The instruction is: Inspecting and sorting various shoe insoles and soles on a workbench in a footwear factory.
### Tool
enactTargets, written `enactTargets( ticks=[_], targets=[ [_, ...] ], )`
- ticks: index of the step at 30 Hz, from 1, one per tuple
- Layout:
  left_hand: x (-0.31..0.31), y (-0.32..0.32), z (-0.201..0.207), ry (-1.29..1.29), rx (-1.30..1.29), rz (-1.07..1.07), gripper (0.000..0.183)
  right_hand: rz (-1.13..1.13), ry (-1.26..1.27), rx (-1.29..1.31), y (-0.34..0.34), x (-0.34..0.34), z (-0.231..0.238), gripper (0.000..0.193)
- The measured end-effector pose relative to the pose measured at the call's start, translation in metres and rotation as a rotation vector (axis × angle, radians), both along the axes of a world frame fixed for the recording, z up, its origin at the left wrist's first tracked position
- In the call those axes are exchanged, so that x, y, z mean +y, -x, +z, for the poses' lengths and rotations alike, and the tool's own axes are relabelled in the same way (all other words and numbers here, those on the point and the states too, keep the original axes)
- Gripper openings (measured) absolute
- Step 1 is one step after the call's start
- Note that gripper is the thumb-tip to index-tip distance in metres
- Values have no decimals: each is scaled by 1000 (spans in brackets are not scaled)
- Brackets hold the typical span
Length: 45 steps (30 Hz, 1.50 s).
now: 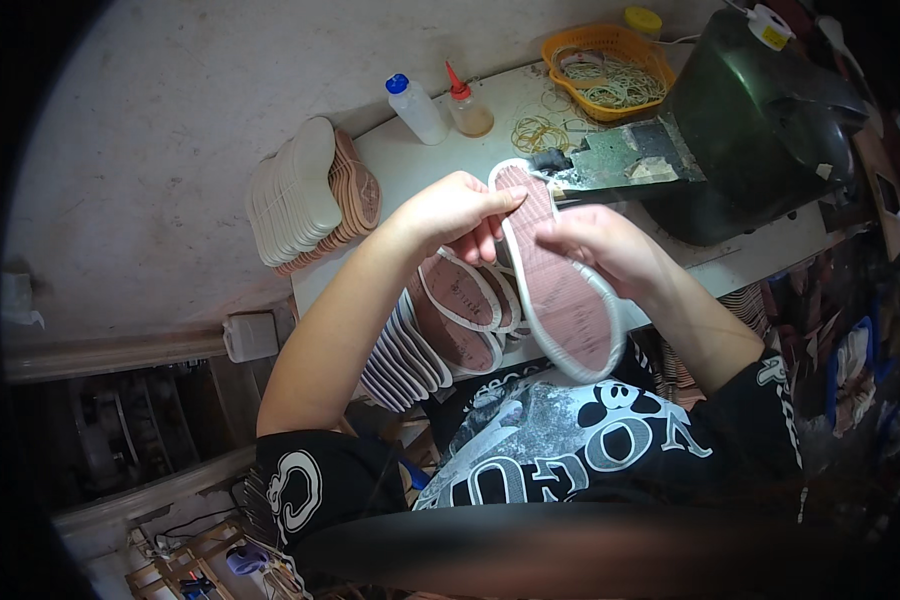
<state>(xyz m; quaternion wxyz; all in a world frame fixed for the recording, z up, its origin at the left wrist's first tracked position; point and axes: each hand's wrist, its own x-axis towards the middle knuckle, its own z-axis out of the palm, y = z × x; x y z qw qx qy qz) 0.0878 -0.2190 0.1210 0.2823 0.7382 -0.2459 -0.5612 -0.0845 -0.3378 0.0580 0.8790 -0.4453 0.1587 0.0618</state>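
Note:
A pink shoe sole (567,305) with a thick white edging is held up in front of the green sewing machine (625,160). My left hand (460,215) pinches its upper left edge, thumb on the pink face and fingers curled behind. At the opposite edge, my right hand (605,245) is closed around the narrow middle, slightly blurred; its fingertips are partly hidden behind the sole. The sole's top end lies close to the machine's dark tip. Under my left wrist, several similar edged pink soles (462,292) overlap on the white table (515,95).
White soles (305,190) and tan soles (355,190) stand stacked at the left; another row of pale soles (400,350) leans nearer. Behind are a blue-capped bottle (417,110), a red-tipped glue bottle (470,112), loose bands (540,133) and an orange basket (560,48) of bands.

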Motion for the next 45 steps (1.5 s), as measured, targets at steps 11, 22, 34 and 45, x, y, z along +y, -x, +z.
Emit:
enactTargets(
  ticks=[11, 22, 34, 45],
  targets=[
    [-5, -18, -17, 66, -132, 98, 55, -158, 48, 14, 51, -3, 8, 34],
    [6, -28, -45, 454, -110, 425, 41, -219, -140, -146, -14, 36, 6, 29],
    [100, 71, -73, 1124, 1027, 666, 48, 199, 309, -197, 25, 106, 14, 30],
    [163, 49, -104, 973, -57, 1047, 53, 122, 832, -275, 12, 129, -1, 58]
  ],
)
